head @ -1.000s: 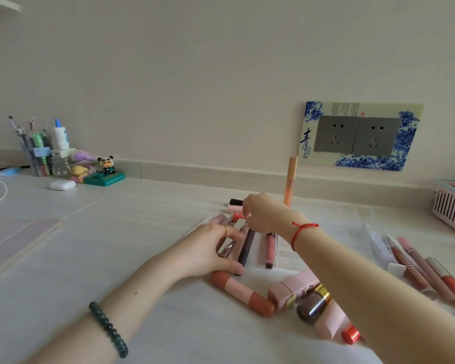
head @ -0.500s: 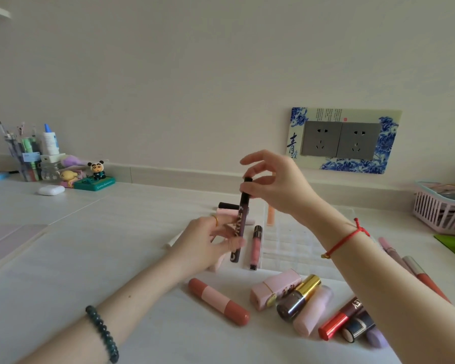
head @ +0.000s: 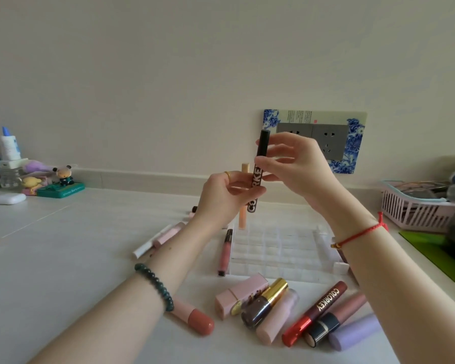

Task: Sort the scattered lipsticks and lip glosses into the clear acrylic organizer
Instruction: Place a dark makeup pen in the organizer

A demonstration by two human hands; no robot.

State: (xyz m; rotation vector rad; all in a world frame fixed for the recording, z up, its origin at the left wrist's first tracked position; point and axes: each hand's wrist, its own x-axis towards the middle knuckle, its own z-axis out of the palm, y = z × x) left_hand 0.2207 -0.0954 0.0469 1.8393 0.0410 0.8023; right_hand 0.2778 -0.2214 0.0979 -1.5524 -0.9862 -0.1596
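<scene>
White desk [head: 63,258], beige wall: dark gloss tube [head: 262,143] upright in both hands, raised off the desk near the clear organizer [head: 273,245].
Left hand [head: 221,198] pinches the tube low, right hand [head: 300,172] pinches it high; fingers hide mid-label. Organizer cells hard to read; right forearm [head: 378,271] covers its 3 o'clock edge. Peach tube [head: 242,216] stands at its 11 o'clock corner, pink gloss [head: 224,254] lies along 9, lipstick heap [head: 268,308] at 6. Pink basket [head: 415,214] at desk's 3 o'clock edge.
</scene>
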